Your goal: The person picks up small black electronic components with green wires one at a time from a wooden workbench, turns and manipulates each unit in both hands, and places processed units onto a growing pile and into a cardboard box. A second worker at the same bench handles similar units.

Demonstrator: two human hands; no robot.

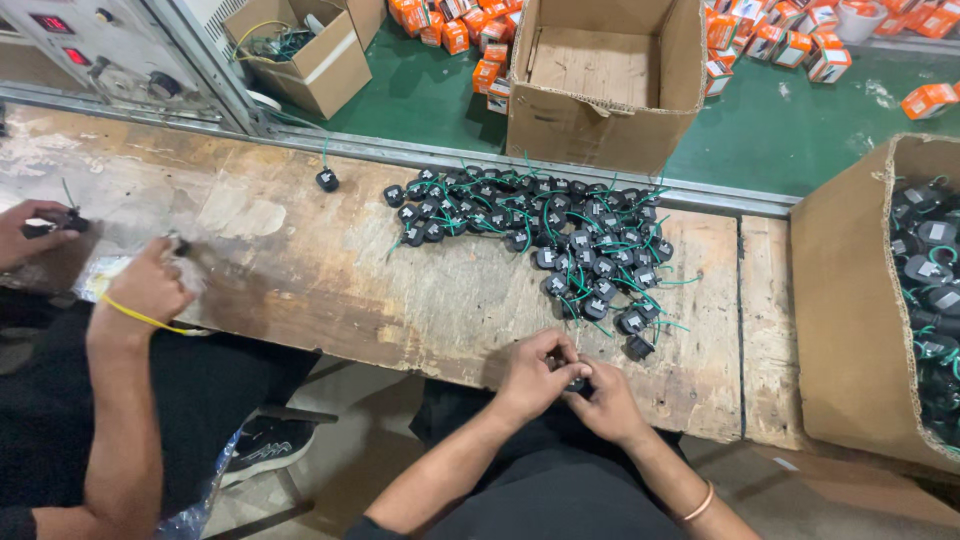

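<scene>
Both our hands meet at 6 o'clock in the head view, just off the near edge of the worn wooden bench (300,260): our left hand (535,375) and right hand (603,400) are curled together around 1 small black component (577,384), fingers closed on it so that only a sliver shows between them. At 12 o'clock from our hands, spread over the bench top, lies the pile of matching black components (545,235) with thin green leads, its nearest piece close to our knuckles. We judge that the step goes best if we keep the part pinched firmly in 1 hand, work it with the fingertips of the other, and keep the green lead free of kinks. At 3 o'clock an open cardboard box (850,310) holds more of the black parts. At 12 o'clock, beyond the bench, an empty carton (600,120) stands on the green floor (780,130), with small orange boxes (470,35) scattered behind it. At 9 o'clock a co-worker's hand (150,285), a yellow band at the wrist, pinches something small, and the co-worker's other hand (30,235) grips a dark part at the frame's edge.
</scene>
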